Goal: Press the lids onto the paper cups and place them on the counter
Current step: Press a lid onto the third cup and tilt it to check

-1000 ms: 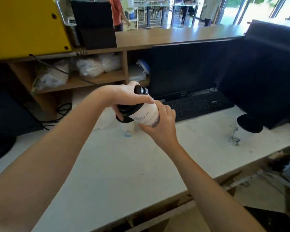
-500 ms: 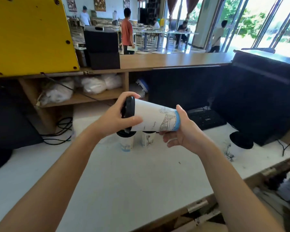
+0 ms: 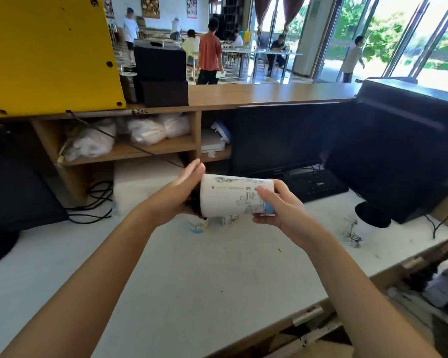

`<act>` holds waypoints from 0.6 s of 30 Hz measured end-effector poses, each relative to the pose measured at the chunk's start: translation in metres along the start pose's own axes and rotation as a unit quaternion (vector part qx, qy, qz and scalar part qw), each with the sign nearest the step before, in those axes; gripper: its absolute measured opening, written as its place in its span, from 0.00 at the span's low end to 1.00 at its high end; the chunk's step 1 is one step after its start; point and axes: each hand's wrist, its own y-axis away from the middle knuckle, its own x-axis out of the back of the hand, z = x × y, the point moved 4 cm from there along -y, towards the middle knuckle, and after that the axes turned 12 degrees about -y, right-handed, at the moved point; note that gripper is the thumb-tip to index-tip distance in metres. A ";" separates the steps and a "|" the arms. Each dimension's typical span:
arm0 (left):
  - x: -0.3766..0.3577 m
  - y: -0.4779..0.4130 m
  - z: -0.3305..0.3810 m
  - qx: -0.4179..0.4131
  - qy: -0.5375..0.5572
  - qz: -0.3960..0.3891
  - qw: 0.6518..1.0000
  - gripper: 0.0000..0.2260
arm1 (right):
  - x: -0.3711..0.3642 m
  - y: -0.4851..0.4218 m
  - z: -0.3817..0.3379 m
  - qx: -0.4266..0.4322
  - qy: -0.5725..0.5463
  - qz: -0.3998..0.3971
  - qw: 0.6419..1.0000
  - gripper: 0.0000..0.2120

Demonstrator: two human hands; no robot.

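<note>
I have the cup (image 3: pixel 228 196) lying sideways in the air above the white desk (image 3: pixel 192 275), lid end to my left, base to my right. My left hand (image 3: pixel 177 193) lies flat against the black lid (image 3: pixel 195 205), fingers stretched out and together, palm on the lid; most of the lid is hidden behind it. My right hand (image 3: pixel 277 205) is wrapped around the base end, fingers curled over the blue band, gripping it.

Under the cup, two more cups (image 3: pixel 210 223) stand on the desk, mostly hidden; I cannot tell whether they touch.

The desk is scuffed and spotted, its near edge worn. A keyboard (image 3: pixel 313 184) sits beyond my right hand below a dark monitor (image 3: pixel 274 140), and a larger black screen (image 3: pixel 398 151) stands at the right. Black cables (image 3: pixel 93 205) loop at the left.

Behind the desk rises a wooden counter (image 3: pixel 269 93), with a shelf (image 3: pixel 130 151) below it holding plastic bags (image 3: pixel 145 130). A yellow panel (image 3: pixel 47 50) and a black box (image 3: pixel 161 73) stand on the counter at the left. Beyond is a bright hall with tables, several people (image 3: pixel 210 55) and tall windows (image 3: pixel 411 34).
</note>
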 end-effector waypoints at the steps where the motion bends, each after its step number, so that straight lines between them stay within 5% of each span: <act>1: 0.000 -0.001 -0.002 0.035 0.036 -0.017 0.999 0.33 | -0.002 0.001 -0.001 0.016 0.010 -0.027 0.999 0.15; 7: 0.000 0.000 -0.012 0.080 0.120 -0.071 0.987 0.19 | -0.005 0.001 -0.004 0.080 0.025 -0.110 0.990 0.24; 13: 0.001 0.004 0.000 -0.046 -0.023 0.015 0.999 0.23 | 0.000 -0.013 0.004 -0.033 -0.057 -0.051 0.997 0.19; 18: -0.002 0.011 0.011 -0.191 -0.182 0.078 0.961 0.32 | -0.007 -0.018 0.003 -0.092 -0.006 -0.003 0.996 0.26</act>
